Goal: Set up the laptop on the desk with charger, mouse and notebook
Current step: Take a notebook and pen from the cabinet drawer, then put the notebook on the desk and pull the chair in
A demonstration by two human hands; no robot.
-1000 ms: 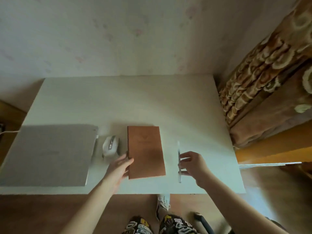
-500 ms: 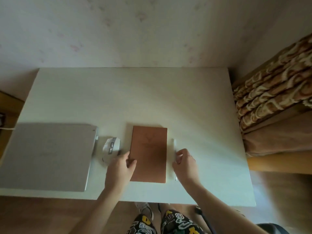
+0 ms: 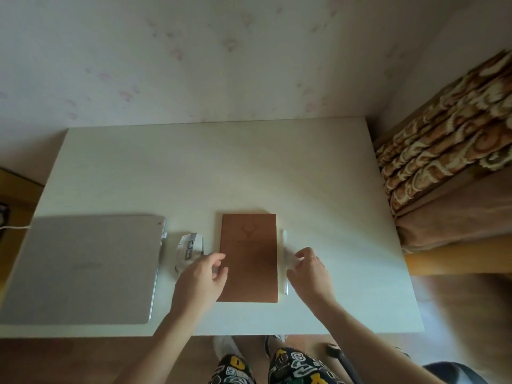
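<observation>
A closed silver laptop (image 3: 83,267) lies at the desk's front left, with a white charger cable (image 3: 13,227) running off its far left corner. To its right sits a white mouse (image 3: 189,248), then a brown notebook (image 3: 249,245) lying flat, then a white pen (image 3: 284,239) along the notebook's right edge. My left hand (image 3: 201,281) hovers at the notebook's left edge, fingers apart, partly covering the mouse's near end. My right hand (image 3: 310,273) is over the pen's middle with fingers spread and blurred, holding nothing that I can see.
The white desk (image 3: 221,167) stands against a pale wall. A patterned brown blanket (image 3: 443,151) on a bed borders the desk's right side. My knees and shoes (image 3: 230,347) show below the front edge, and a dark rod (image 3: 340,358) stands beside them.
The notebook and pen were straightened side by side. Both hands, which gripped the notebook's edge and the pen, have loosened and lifted off slightly. The camera view shifted upward.
</observation>
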